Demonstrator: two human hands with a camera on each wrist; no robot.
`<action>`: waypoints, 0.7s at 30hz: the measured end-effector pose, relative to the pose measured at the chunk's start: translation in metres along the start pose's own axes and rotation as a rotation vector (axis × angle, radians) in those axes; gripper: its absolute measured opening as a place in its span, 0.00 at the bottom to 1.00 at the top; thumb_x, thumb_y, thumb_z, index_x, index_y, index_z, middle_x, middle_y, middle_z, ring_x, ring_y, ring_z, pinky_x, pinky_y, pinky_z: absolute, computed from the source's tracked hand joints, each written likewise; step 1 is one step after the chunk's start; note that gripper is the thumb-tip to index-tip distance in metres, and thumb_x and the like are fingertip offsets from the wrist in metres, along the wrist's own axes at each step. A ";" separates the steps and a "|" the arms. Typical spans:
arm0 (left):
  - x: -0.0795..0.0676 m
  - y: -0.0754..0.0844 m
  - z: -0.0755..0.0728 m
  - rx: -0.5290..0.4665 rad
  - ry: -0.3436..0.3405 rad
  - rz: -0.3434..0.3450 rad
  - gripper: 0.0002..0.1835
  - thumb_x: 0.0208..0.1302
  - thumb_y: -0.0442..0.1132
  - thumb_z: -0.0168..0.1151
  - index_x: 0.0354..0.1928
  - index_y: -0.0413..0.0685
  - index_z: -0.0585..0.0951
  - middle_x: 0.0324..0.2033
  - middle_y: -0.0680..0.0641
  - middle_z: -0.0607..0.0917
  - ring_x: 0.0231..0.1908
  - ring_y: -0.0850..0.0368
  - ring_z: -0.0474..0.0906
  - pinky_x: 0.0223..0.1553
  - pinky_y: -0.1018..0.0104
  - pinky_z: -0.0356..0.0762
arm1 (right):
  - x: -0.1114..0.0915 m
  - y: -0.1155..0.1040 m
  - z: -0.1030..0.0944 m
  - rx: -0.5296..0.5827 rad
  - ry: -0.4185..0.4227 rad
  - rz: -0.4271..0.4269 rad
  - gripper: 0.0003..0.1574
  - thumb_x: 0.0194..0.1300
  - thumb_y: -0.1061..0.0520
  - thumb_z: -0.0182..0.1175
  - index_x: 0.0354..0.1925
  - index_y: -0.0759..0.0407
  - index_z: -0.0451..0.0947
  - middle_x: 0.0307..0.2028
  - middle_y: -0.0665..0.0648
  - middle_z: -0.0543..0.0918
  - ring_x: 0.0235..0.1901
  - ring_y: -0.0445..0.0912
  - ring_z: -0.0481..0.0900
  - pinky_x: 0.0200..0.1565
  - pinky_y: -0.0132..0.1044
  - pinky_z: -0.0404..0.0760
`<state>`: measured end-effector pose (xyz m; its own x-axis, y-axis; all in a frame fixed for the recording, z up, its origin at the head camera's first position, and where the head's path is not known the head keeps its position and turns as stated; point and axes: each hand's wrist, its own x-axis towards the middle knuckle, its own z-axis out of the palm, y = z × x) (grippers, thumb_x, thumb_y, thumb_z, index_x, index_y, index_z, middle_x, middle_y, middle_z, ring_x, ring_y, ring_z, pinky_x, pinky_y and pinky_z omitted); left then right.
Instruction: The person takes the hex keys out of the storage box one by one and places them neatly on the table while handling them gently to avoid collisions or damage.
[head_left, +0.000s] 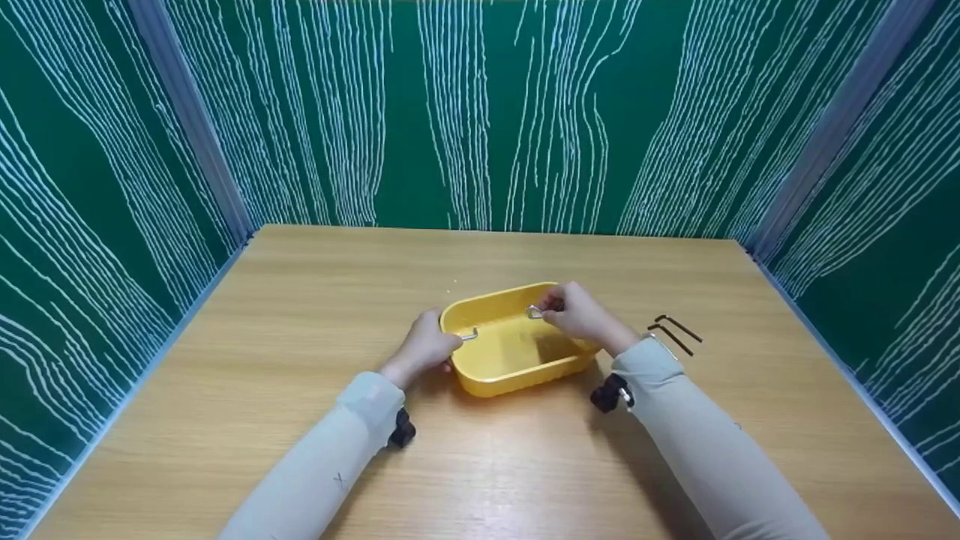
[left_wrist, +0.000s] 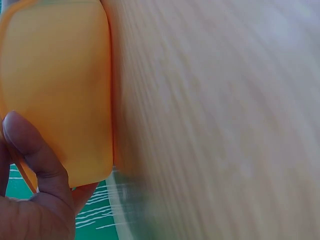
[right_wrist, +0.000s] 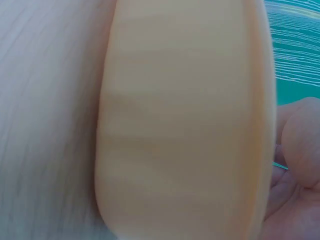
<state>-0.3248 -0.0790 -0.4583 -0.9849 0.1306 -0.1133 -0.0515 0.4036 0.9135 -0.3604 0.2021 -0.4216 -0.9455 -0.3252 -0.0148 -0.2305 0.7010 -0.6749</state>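
A yellow plastic basin [head_left: 495, 386] with rounded corners sits on the wooden table. My left hand [head_left: 427, 343] grips its left end, thumb over the rim and fingers outside. A small silver L-shaped rod [head_left: 469, 335], like a hex key, juts from beside that thumb over the basin's inside; whether the hand holds it is unclear. Inside the far right part of the basin, my right hand [head_left: 576, 309] pinches a small silver bent metal piece [head_left: 534, 311]. Its fingers partly cover the piece. The left wrist view shows the thumb [left_wrist: 35, 145] against the basin wall; the basin's side hides part of the right hand in the right wrist view.
Two dark L-shaped hex keys [head_left: 681, 328] lie on the table right of the basin. A thin silver piece [head_left: 660, 343] shows beside the right cuff. Tiny pale specks lie behind the basin. Green walls with white wavy lines enclose the table [head_left: 300, 300].
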 end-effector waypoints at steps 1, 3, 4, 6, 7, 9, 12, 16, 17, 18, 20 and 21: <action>0.000 0.000 0.000 0.002 0.000 0.002 0.26 0.64 0.25 0.60 0.65 0.31 0.75 0.39 0.39 0.85 0.17 0.59 0.77 0.15 0.71 0.81 | 0.000 0.000 -0.002 0.000 0.003 0.009 0.11 0.76 0.68 0.59 0.51 0.72 0.84 0.44 0.64 0.87 0.43 0.50 0.80 0.48 0.36 0.83; 0.000 0.000 0.000 0.007 0.000 0.005 0.26 0.64 0.25 0.60 0.65 0.31 0.75 0.40 0.39 0.85 0.17 0.58 0.77 0.15 0.71 0.81 | -0.001 -0.001 -0.005 0.001 0.010 0.023 0.11 0.76 0.68 0.59 0.52 0.71 0.84 0.45 0.64 0.87 0.43 0.50 0.80 0.48 0.37 0.83; 0.000 0.000 -0.001 0.008 -0.002 0.006 0.26 0.64 0.25 0.60 0.65 0.32 0.75 0.40 0.39 0.84 0.17 0.58 0.77 0.15 0.71 0.81 | -0.002 -0.001 -0.006 0.003 0.014 0.029 0.11 0.76 0.67 0.59 0.52 0.71 0.84 0.46 0.64 0.87 0.43 0.50 0.80 0.49 0.37 0.83; 0.000 0.000 -0.001 0.010 -0.003 0.007 0.26 0.64 0.25 0.60 0.65 0.32 0.75 0.39 0.40 0.84 0.17 0.59 0.77 0.15 0.71 0.81 | -0.002 -0.001 -0.009 0.006 0.023 0.032 0.11 0.76 0.67 0.59 0.52 0.71 0.84 0.45 0.65 0.87 0.43 0.50 0.80 0.48 0.36 0.83; 0.000 0.000 -0.001 0.008 -0.005 0.011 0.26 0.64 0.25 0.60 0.65 0.31 0.75 0.39 0.39 0.85 0.17 0.59 0.77 0.15 0.71 0.81 | -0.003 -0.001 -0.010 0.008 0.028 0.025 0.11 0.76 0.68 0.59 0.51 0.72 0.84 0.45 0.65 0.87 0.42 0.49 0.80 0.47 0.35 0.83; 0.000 -0.001 -0.002 0.005 -0.008 0.020 0.25 0.64 0.25 0.59 0.64 0.30 0.76 0.37 0.38 0.86 0.15 0.60 0.76 0.14 0.72 0.80 | -0.003 0.000 -0.013 0.010 0.042 0.019 0.10 0.75 0.68 0.60 0.50 0.72 0.84 0.44 0.65 0.88 0.41 0.49 0.80 0.45 0.33 0.82; 0.001 -0.002 -0.002 -0.001 -0.015 0.030 0.24 0.64 0.25 0.58 0.63 0.29 0.76 0.34 0.36 0.87 0.13 0.61 0.75 0.14 0.73 0.78 | -0.005 0.002 -0.016 0.012 0.067 0.001 0.09 0.75 0.69 0.61 0.48 0.73 0.85 0.43 0.66 0.88 0.39 0.48 0.80 0.41 0.30 0.81; 0.002 -0.002 -0.002 -0.002 -0.017 0.029 0.24 0.64 0.25 0.58 0.62 0.29 0.76 0.34 0.36 0.87 0.13 0.61 0.75 0.13 0.73 0.78 | -0.007 0.006 -0.022 0.025 0.089 -0.012 0.08 0.75 0.69 0.61 0.47 0.72 0.85 0.43 0.67 0.88 0.39 0.47 0.80 0.40 0.27 0.81; 0.002 -0.002 -0.002 0.000 -0.016 0.027 0.23 0.64 0.25 0.58 0.62 0.29 0.76 0.34 0.37 0.87 0.13 0.61 0.75 0.14 0.73 0.78 | -0.008 0.007 -0.024 0.030 0.090 -0.019 0.08 0.75 0.69 0.61 0.47 0.72 0.85 0.44 0.68 0.88 0.39 0.47 0.81 0.40 0.26 0.81; 0.002 -0.002 -0.002 -0.001 -0.017 0.026 0.23 0.64 0.25 0.58 0.62 0.29 0.76 0.34 0.36 0.87 0.13 0.61 0.76 0.14 0.73 0.78 | -0.009 0.008 -0.026 0.037 0.090 -0.019 0.08 0.75 0.69 0.61 0.47 0.72 0.85 0.45 0.69 0.88 0.40 0.47 0.81 0.40 0.25 0.81; 0.002 -0.003 -0.002 -0.002 -0.017 0.027 0.23 0.64 0.25 0.58 0.62 0.29 0.76 0.34 0.36 0.87 0.13 0.61 0.76 0.14 0.73 0.79 | -0.010 0.010 -0.029 0.049 0.090 -0.023 0.09 0.75 0.69 0.60 0.48 0.73 0.85 0.46 0.71 0.88 0.40 0.47 0.81 0.40 0.24 0.81; 0.002 -0.003 -0.002 -0.003 -0.018 0.026 0.23 0.64 0.25 0.58 0.62 0.30 0.76 0.34 0.35 0.87 0.13 0.61 0.76 0.14 0.73 0.79 | -0.011 0.011 -0.031 0.051 0.089 -0.026 0.09 0.75 0.69 0.60 0.49 0.74 0.84 0.46 0.72 0.88 0.40 0.47 0.81 0.40 0.24 0.81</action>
<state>-0.3269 -0.0812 -0.4603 -0.9828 0.1576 -0.0964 -0.0264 0.3970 0.9174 -0.3593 0.2330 -0.4060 -0.9565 -0.2840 0.0672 -0.2457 0.6592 -0.7107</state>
